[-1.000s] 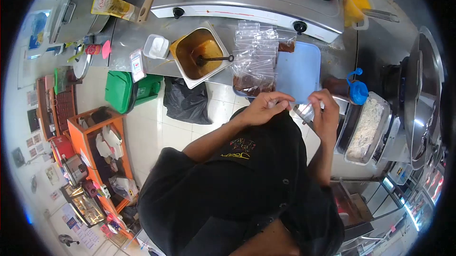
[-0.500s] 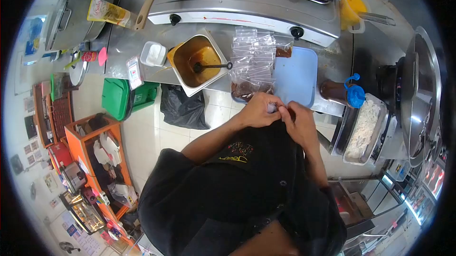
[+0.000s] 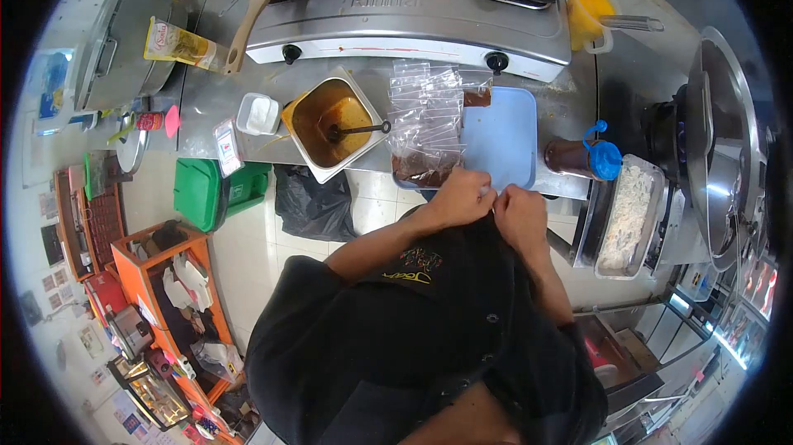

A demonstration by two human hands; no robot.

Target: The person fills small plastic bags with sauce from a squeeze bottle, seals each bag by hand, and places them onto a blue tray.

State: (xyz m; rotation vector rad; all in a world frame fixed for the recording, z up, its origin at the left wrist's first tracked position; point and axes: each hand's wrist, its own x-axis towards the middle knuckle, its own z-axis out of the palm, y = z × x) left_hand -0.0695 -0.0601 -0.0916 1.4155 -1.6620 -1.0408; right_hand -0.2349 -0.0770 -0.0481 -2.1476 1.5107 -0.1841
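My left hand (image 3: pixel 464 197) is closed, pinching a small clear plastic bag (image 3: pixel 484 191), of which only a pale crumpled bit shows. Close against it, my right hand (image 3: pixel 522 212) has its fingers curled in at the same bag; most of the bag is hidden by the fingers. Both hands are in front of my chest, just short of the blue tray (image 3: pixel 516 135). On the tray's left side, overlapping rows of clear zip bags (image 3: pixel 425 111) lie with dark brown sauce in their lower ends. One more sauce-filled bag (image 3: pixel 477 98) lies at the tray's far edge.
A steel container (image 3: pixel 332 123) of brown sauce with a black ladle stands left of the bags. Behind is a gas stove (image 3: pixel 396 28). A blue-lidded bottle (image 3: pixel 582 158) and a tray of flour (image 3: pixel 625 222) are to the right. A white tub (image 3: pixel 258 114) sits at left.
My view has shifted slightly, so the counter sits a little further left. Both hands remain together at the bag; my right fingers have curled in more.
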